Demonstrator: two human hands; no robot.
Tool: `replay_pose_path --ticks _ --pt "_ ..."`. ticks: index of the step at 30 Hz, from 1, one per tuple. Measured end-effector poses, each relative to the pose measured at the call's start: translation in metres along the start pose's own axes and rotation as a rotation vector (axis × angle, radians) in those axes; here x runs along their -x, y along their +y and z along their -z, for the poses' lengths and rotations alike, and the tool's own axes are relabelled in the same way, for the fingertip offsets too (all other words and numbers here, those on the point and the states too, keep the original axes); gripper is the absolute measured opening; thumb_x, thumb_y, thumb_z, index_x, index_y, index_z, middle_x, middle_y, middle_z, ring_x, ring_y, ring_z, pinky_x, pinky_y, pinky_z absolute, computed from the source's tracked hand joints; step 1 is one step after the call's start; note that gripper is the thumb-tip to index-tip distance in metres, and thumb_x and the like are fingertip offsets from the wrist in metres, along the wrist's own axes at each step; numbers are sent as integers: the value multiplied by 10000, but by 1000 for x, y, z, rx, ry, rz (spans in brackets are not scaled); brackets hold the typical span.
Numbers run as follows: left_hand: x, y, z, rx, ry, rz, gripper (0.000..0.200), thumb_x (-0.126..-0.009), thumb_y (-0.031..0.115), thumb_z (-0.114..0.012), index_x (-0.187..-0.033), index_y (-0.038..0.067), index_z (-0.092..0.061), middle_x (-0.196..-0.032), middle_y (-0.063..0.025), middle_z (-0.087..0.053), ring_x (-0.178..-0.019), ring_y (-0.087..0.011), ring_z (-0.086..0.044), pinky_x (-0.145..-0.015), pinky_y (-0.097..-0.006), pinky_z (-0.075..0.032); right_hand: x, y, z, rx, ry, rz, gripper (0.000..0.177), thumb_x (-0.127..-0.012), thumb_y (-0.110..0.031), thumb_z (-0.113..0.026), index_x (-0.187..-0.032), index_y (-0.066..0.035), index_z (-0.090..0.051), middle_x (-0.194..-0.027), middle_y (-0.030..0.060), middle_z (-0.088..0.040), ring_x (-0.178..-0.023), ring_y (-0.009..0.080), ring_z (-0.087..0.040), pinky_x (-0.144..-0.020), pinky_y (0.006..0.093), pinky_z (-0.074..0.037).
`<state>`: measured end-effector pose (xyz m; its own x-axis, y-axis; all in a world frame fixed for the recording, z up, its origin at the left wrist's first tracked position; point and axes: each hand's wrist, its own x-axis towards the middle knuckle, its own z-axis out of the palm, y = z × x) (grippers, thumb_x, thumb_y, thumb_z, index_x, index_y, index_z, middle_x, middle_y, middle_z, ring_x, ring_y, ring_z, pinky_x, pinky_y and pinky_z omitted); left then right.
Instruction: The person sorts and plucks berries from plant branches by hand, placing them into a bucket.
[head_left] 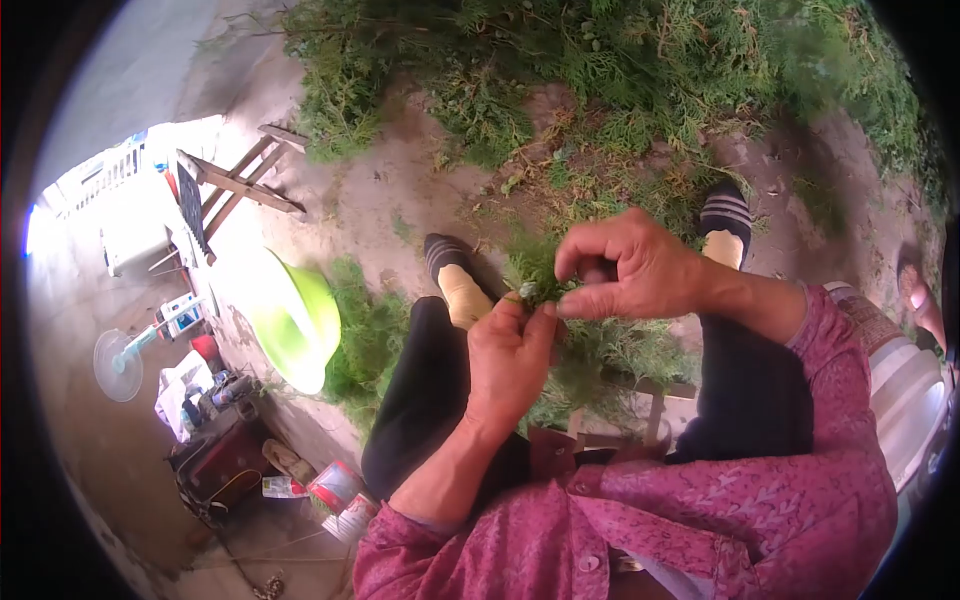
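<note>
My left hand (pixel 510 355) and my right hand (pixel 630 270) meet above my lap, fingertips together. Both pinch a small green sprig (pixel 529 291) of scaly evergreen foliage. Under the hands a bunch of the same foliage (pixel 610 350) lies between my knees, on black trousers. My feet in striped socks (pixel 725 215) rest on bare earth beyond. My sleeves are pink and patterned.
A big heap of cut green branches (pixel 600 70) covers the ground ahead. A lime-green basin (pixel 295 320) sits at the left with more foliage beside it. A wooden frame (pixel 240 180), a fan (pixel 120 365), cans and clutter stand further left. A clear plastic container (pixel 900 380) is at the right.
</note>
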<state>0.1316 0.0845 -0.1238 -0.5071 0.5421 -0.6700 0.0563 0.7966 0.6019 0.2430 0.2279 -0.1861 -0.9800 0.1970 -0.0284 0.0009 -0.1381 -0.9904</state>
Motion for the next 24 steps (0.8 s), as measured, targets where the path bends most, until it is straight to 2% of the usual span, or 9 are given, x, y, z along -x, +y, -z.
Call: replay_pose_path --ticks 4,7,9,13,15,17,19,21,24 --pt "1 -13 -7 -299 -40 -248 139 -806 113 -534 -738 -8 -535 -601 -155 -566 -517 -273 -562 -488 -329 -424 -5 -1 -8 76 100 50 234 -753 -197 -682 -875 -48 -549 -562 7 -475 -486 76 -446 -446 248 -359" --pt "4 -8 -10 -210 -123 -219 151 -807 119 -535 -724 -6 -526 -603 -142 -572 -525 -262 -571 -491 -334 -429 -5 20 -17 175 121 317 176 -805 -196 -617 -856 -45 -543 -591 53 -520 -516 128 -505 -481 286 -402" --pt "5 -12 -6 -191 -163 -165 172 -862 123 -516 -778 -9 -585 -603 -30 -586 -487 -57 -513 -445 -222 -411 -4 16 -14 95 -8 179 166 -841 -198 -563 -854 -35 -535 -648 94 -552 -577 166 -559 -528 320 -433" --pt "11 -11 0 -228 -186 -93 174 -855 105 -520 -738 -17 -563 -595 -32 -579 -493 -68 -513 -443 -240 -405 -6 23 -10 -68 -51 75 165 -866 -190 -510 -871 -29 -546 -670 77 -559 -633 148 -577 -536 309 -449" --pt "18 -19 -1 -386 -290 -244 175 -849 92 -522 -711 -15 -540 -589 -49 -572 -508 -78 -518 -445 -260 -408 -15 47 -2 -75 86 -206 171 -869 -165 -462 -900 -29 -559 -685 55 -564 -660 138 -580 -527 291 -459" --pt "21 -16 -5 -671 -317 -354 116 -791 115 -580 -798 2 -557 -594 -98 -561 -542 -204 -569 -497 -322 -440 -15 60 21 -382 164 -395 192 -852 -156 -445 -929 -35 -571 -684 36 -554 -680 124 -573 -534 268 -464" --pt "21 -15 -4 -865 -338 -375 168 -766 136 -609 -876 13 -575 -639 -115 -574 -589 -251 -591 -537 -343 -459 -17 93 42 -250 300 -382 227 -824 -168 -484 -976 -15 -558 -765 64 -584 -690 118 -577 -542 264 -466" --pt "20 -17 -1 -947 -332 -462 384 -725 191 -644 -1063 40 -545 -803 -137 -596 -734 -318 -591 -642 -387 -469 -21 136 68 221 488 -531 288 -807 -208 -528 -991 12 -553 -854 116 -607 -728 158 -594 -599 301 -489" --pt "21 -12 2 -951 -356 -454 499 -723 214 -651 -1167 54 -488 -934 -141 -584 -818 -311 -585 -708 -394 -466 -28 186 100 392 750 -551 272 -778 -178 -535 -962 20 -563 -880 150 -609 -746 222 -591 -702 336 -489"
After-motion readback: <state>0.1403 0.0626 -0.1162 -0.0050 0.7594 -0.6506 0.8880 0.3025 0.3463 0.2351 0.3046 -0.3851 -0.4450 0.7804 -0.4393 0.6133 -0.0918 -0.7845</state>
